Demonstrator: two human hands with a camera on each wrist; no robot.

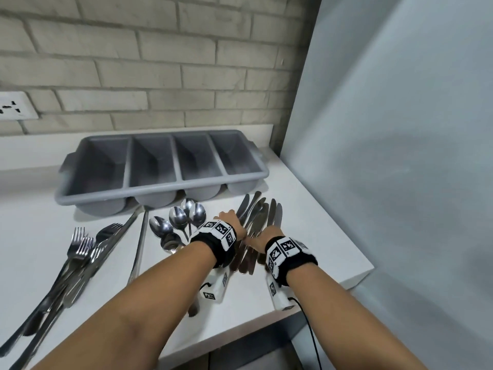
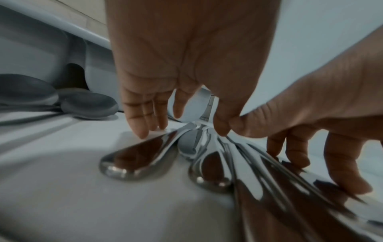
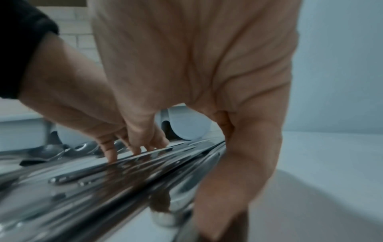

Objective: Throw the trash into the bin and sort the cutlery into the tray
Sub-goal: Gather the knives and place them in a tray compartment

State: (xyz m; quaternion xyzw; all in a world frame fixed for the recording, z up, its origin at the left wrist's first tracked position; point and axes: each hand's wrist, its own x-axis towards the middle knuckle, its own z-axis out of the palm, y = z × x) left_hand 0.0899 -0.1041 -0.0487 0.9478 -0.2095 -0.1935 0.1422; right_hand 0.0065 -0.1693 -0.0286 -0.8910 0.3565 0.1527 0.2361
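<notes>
A pile of several table knives (image 1: 262, 214) lies on the white counter, right of centre. Both hands are on it. My left hand (image 1: 228, 216) comes down on the pile's left side; in the left wrist view its fingers (image 2: 143, 126) and thumb straddle the knives (image 2: 259, 172), fairly straight, tips touching. My right hand (image 1: 253, 237) presses its fingertips (image 2: 296, 158) against the pile's right edge. The grey four-compartment tray (image 1: 160, 186) stands behind with nothing in it. Spoons (image 1: 177, 217) lie left of my hands and forks (image 1: 82, 247) further left. No trash or bin shows.
Two long metal utensils (image 1: 140, 244) lie between the forks and the spoons. A grey wall (image 1: 400, 129) rises close on the right, and the counter's edge (image 1: 357, 276) runs just past my right wrist. Behind the tray is a brick wall with a socket (image 1: 16, 105).
</notes>
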